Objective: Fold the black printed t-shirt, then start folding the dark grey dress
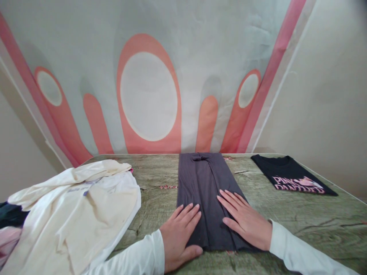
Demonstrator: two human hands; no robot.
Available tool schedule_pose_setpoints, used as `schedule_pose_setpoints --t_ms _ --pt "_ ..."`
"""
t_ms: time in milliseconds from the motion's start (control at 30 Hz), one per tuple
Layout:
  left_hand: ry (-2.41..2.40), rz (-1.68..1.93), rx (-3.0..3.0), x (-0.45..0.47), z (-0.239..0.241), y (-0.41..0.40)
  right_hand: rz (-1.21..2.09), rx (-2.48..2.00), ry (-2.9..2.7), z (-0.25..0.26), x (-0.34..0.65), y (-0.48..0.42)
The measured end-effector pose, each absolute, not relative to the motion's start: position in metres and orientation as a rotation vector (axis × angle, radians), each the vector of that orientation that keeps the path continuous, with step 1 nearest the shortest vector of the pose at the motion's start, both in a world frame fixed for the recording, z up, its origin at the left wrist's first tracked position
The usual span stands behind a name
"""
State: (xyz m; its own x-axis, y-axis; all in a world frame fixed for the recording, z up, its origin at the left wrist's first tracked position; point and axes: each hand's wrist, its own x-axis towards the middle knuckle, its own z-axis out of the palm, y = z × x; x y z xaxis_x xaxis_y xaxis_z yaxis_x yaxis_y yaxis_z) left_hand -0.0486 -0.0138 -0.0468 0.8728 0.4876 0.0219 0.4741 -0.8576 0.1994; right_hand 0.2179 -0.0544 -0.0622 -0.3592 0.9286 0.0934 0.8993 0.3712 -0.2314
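Observation:
A dark grey garment [208,183] lies folded into a long strip down the middle of the table, with a small knot or gathered detail near its far end. My left hand [182,235] rests on the garment's near left edge, fingers stretched out and thumb pointing right. On its right side, a little farther up, my right hand [246,219] lies flat with fingers spread. Both palms press on the cloth without gripping it. Parts of the garment's side edges are hidden under my hands.
On the left is a loose heap of cream and white clothing [86,202], with dark and pink cloth [10,240] beside it. A folded black T-shirt [289,172] with pink lettering lies at the right. The wood-patterned table [286,214] meets a printed backdrop [192,68] behind.

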Motion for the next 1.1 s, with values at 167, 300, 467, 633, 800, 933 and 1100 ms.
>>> schedule_pose_setpoints --t_ms 167,300,467,633,800,933,1100 --pt "0.717 0.147 2.741 -0.06 -0.034 -0.016 0.381 -1.604 -2.354 -0.061 0.238 -0.045" --pt "0.853 0.266 2.614 -0.069 -0.03 -0.017 0.27 -1.649 -2.3 -0.07 0.255 -0.035" --pt "1.018 0.346 2.562 -0.077 -0.033 -0.017 0.168 -1.668 -2.389 -0.085 0.256 -0.033" --pt "0.922 0.257 2.543 -0.086 -0.036 -0.009 0.224 -1.708 -2.412 -0.068 0.26 -0.032" --pt "0.845 0.216 2.545 -0.09 -0.037 -0.005 0.372 -1.564 -2.472 -0.028 0.246 0.0" --pt "0.835 0.217 2.562 -0.09 -0.035 -0.008 0.273 -1.49 -2.505 -0.02 0.215 0.057" --pt "0.834 0.216 2.573 -0.09 -0.036 -0.011 0.167 -1.582 -2.432 -0.048 0.18 0.126"
